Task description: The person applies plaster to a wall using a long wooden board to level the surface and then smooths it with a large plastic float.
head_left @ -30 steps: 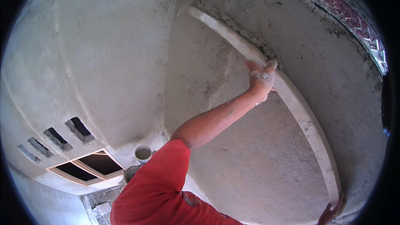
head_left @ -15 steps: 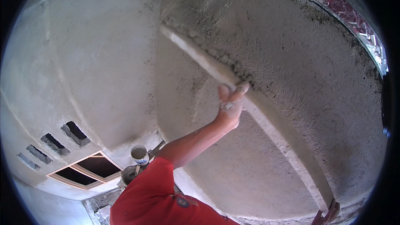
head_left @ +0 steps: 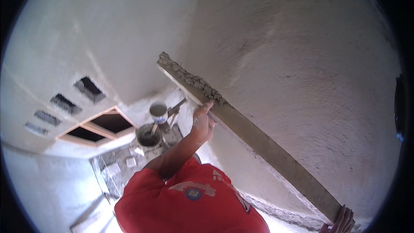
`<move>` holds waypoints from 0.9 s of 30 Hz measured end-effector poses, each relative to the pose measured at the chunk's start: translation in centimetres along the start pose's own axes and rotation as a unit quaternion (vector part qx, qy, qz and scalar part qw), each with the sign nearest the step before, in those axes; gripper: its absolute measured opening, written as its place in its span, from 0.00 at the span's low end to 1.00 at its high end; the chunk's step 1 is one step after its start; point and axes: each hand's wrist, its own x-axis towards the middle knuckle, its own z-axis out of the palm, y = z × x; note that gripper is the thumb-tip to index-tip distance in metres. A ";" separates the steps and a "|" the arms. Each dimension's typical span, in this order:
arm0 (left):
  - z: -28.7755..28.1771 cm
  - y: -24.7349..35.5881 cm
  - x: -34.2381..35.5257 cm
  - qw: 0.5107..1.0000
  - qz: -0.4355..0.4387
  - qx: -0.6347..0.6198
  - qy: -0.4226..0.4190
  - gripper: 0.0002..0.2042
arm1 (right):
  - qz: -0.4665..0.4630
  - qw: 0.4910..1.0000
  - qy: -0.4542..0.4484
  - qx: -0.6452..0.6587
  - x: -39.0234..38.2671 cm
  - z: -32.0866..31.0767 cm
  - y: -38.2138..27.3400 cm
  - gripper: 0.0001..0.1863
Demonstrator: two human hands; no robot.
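A long straightedge (head_left: 267, 146) slants across the view, its upper left end apart from or only lightly near the plastered wall; I cannot tell which. Wet mortar (head_left: 194, 82) lies heaped along the upper left stretch of its face. My left hand (head_left: 202, 123) grips the lower edge just below the mortar, fingers wrapped round it. At the lower right end, my right hand (head_left: 340, 221) is closed round the board, partly cut off by the picture's rim. Behind the board, the grey plastered wall (head_left: 302, 82) looks damp and rough in patches.
A pale bucket (head_left: 158, 109) stands beside a dark round tub (head_left: 148, 137) at lower left. Beyond them are a wooden window frame (head_left: 95, 128) and several rectangular wall openings (head_left: 89, 88). Loose pieces lie on the floor (head_left: 123, 170).
My left hand has come down and leftward, lowering the board's upper end with mortar gathered on it. The view has shifted, showing more of the floor. My right hand stays at the lower end.
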 end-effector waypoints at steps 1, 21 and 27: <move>-0.6 0.3 -0.5 0.999 0.012 -0.032 0.014 0.13 | -0.024 1.000 0.009 -0.003 0.9 -0.5 -0.7 0.26; -39.7 0.8 5.9 0.932 0.061 -0.290 0.210 0.22 | -0.564 0.820 0.080 -0.060 24.9 -8.4 -30.5 0.19; -47.6 -2.6 4.3 0.876 0.089 -0.424 0.215 0.20 | -0.607 0.794 -0.018 0.007 26.9 -5.1 -37.8 0.18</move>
